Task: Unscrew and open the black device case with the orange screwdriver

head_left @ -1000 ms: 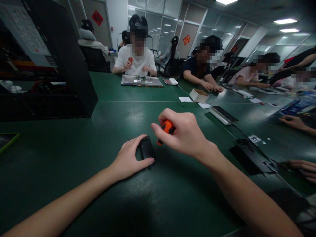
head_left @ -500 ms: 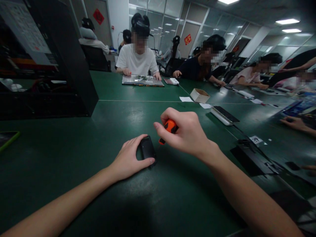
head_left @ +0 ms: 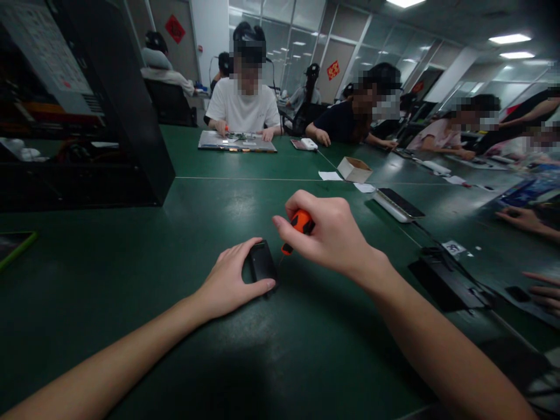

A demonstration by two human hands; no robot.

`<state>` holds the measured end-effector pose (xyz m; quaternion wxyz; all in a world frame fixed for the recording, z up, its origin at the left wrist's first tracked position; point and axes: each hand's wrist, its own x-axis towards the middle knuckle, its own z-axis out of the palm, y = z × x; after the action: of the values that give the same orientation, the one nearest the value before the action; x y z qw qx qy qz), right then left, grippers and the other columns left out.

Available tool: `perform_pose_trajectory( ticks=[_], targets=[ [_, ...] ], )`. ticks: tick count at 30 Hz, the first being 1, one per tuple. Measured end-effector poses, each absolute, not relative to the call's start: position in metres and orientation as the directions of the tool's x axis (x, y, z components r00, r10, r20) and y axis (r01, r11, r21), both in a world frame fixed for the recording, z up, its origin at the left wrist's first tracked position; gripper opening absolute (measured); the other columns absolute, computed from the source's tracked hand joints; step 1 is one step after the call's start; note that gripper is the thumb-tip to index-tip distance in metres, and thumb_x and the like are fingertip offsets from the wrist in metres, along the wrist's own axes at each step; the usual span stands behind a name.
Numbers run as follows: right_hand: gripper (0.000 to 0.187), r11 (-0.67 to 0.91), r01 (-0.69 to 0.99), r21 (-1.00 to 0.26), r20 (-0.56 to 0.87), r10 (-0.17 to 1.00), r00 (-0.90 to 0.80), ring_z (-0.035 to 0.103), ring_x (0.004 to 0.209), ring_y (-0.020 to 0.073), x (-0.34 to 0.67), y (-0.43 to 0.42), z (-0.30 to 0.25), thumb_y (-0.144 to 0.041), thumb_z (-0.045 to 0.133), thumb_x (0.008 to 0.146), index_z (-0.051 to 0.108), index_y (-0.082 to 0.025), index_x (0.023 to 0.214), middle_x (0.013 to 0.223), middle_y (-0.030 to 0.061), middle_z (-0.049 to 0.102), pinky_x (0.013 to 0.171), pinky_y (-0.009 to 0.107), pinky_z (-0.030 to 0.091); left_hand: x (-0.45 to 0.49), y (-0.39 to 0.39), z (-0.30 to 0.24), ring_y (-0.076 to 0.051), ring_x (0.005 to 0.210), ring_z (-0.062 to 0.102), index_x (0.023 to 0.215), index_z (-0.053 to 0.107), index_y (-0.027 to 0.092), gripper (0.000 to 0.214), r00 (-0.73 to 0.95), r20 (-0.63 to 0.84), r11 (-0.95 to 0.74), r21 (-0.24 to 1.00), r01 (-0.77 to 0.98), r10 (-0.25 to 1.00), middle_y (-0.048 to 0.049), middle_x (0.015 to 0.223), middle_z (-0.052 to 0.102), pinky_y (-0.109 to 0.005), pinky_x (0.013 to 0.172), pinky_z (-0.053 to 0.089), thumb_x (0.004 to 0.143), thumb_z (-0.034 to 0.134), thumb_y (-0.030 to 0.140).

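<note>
A small black device (head_left: 261,263) lies on the green table (head_left: 131,280) in front of me. My left hand (head_left: 227,282) grips it, thumb along its near edge and fingers over its far side. My right hand (head_left: 329,233) is closed around an orange and black screwdriver (head_left: 297,227), held upright just right of the device. The tip of the screwdriver points down at the device's right edge; I cannot tell whether it touches.
A big black case (head_left: 87,105) stands at the left. A cardboard box (head_left: 353,169), paper slips and a white-edged phone (head_left: 396,204) lie further back. Black parts (head_left: 441,280) lie at the right. Other people sit around the table; a co-worker's fingers (head_left: 542,291) show at the right edge.
My hands hold almost still on the device and screwdriver. The person opposite has shifted the flat panel to the left. A co-worker's fingers have come back in at the right edge.
</note>
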<state>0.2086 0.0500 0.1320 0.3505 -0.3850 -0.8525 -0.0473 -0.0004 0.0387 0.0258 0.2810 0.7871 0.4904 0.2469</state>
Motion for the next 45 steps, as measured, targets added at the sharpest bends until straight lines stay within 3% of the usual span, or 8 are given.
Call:
perform_pose_trajectory(
  ticks=[7, 13, 19, 23, 30, 35, 41, 45],
  targets=[
    [0.019, 0.69, 0.707, -0.157, 0.384, 0.702, -0.6, 0.047, 0.056, 0.013, 0.213, 0.037, 0.148, -0.038, 0.056, 0.097, 0.056, -0.019, 0.098, 0.069, -0.0027, 0.056, 0.057, 0.026, 0.03, -0.002, 0.041, 0.019, -0.04, 0.141, 0.045, 0.152, 0.041, 0.023, 0.085, 0.421, 0.143, -0.399, 0.675, 0.62, 0.896, -0.0146, 0.154, 0.05, -0.058, 0.117, 0.034, 0.081, 0.074, 0.054],
    [0.023, 0.714, 0.665, -0.22, 0.275, 0.699, -0.66, 0.064, 0.087, 0.0199, 0.224, 0.03, 0.162, -0.025, 0.059, 0.093, 0.055, -0.019, 0.115, 0.104, 0.0059, 0.069, 0.075, 0.029, 0.042, -0.001, 0.039, 0.025, -0.04, 0.139, 0.047, 0.151, 0.042, 0.023, 0.084, 0.416, 0.114, -0.375, 0.682, 0.628, 0.902, -0.0137, 0.152, 0.052, -0.057, 0.116, 0.037, 0.081, 0.074, 0.054],
    [0.022, 0.77, 0.584, -0.257, 0.208, 0.634, -0.745, 0.061, 0.089, 0.0182, 0.23, 0.026, 0.17, -0.009, 0.058, 0.086, 0.059, -0.019, 0.105, 0.104, 0.0053, 0.066, 0.076, 0.029, 0.044, -0.001, 0.039, 0.025, -0.04, 0.14, 0.045, 0.152, 0.041, 0.02, 0.086, 0.416, 0.114, -0.374, 0.689, 0.621, 0.902, -0.0147, 0.153, 0.051, -0.057, 0.116, 0.035, 0.08, 0.075, 0.055],
    [0.003, 0.775, 0.572, -0.268, 0.245, 0.63, -0.737, 0.059, 0.08, 0.0165, 0.226, 0.029, 0.169, -0.019, 0.061, 0.092, 0.062, -0.017, 0.094, 0.093, 0.0045, 0.065, 0.07, 0.028, 0.042, -0.002, 0.04, 0.024, -0.04, 0.139, 0.046, 0.151, 0.042, 0.021, 0.086, 0.419, 0.104, -0.371, 0.684, 0.629, 0.902, -0.015, 0.153, 0.051, -0.057, 0.115, 0.036, 0.08, 0.074, 0.055],
    [0.037, 0.807, 0.494, -0.324, 0.278, 0.58, -0.766, 0.062, 0.103, 0.0197, 0.225, 0.032, 0.167, -0.005, 0.058, 0.086, 0.06, -0.016, 0.121, 0.115, 0.009, 0.065, 0.087, 0.03, 0.047, -0.001, 0.039, 0.025, -0.038, 0.141, 0.044, 0.152, 0.041, 0.021, 0.086, 0.42, 0.104, -0.37, 0.687, 0.625, 0.902, -0.0137, 0.155, 0.049, -0.056, 0.117, 0.034, 0.08, 0.074, 0.055],
    [0.013, 0.763, 0.594, -0.253, 0.28, 0.646, -0.71, 0.065, 0.088, 0.0195, 0.225, 0.032, 0.166, -0.019, 0.064, 0.091, 0.065, -0.017, 0.104, 0.098, 0.0057, 0.068, 0.076, 0.03, 0.046, -0.001, 0.039, 0.026, -0.039, 0.141, 0.044, 0.152, 0.041, 0.022, 0.086, 0.422, 0.098, -0.368, 0.686, 0.627, 0.901, -0.0137, 0.155, 0.05, -0.056, 0.116, 0.035, 0.08, 0.073, 0.056],
    [0.045, 0.798, 0.521, -0.305, 0.295, 0.599, -0.745, 0.064, 0.111, 0.0227, 0.225, 0.031, 0.163, -0.009, 0.064, 0.086, 0.056, -0.017, 0.129, 0.126, 0.0104, 0.065, 0.091, 0.033, 0.051, -0.001, 0.039, 0.026, -0.04, 0.14, 0.045, 0.152, 0.041, 0.021, 0.086, 0.42, 0.104, -0.372, 0.685, 0.627, 0.901, -0.0148, 0.155, 0.049, -0.056, 0.116, 0.035, 0.08, 0.073, 0.056],
    [0.036, 0.765, 0.59, -0.257, 0.337, 0.644, -0.687, 0.066, 0.106, 0.0252, 0.223, 0.031, 0.161, -0.025, 0.065, 0.093, 0.059, -0.016, 0.127, 0.119, 0.0117, 0.069, 0.09, 0.038, 0.052, -0.001, 0.039, 0.027, -0.04, 0.139, 0.046, 0.151, 0.041, 0.021, 0.085, 0.42, 0.1, -0.369, 0.684, 0.629, 0.902, -0.0147, 0.154, 0.05, -0.057, 0.115, 0.036, 0.08, 0.073, 0.055]
  ],
)
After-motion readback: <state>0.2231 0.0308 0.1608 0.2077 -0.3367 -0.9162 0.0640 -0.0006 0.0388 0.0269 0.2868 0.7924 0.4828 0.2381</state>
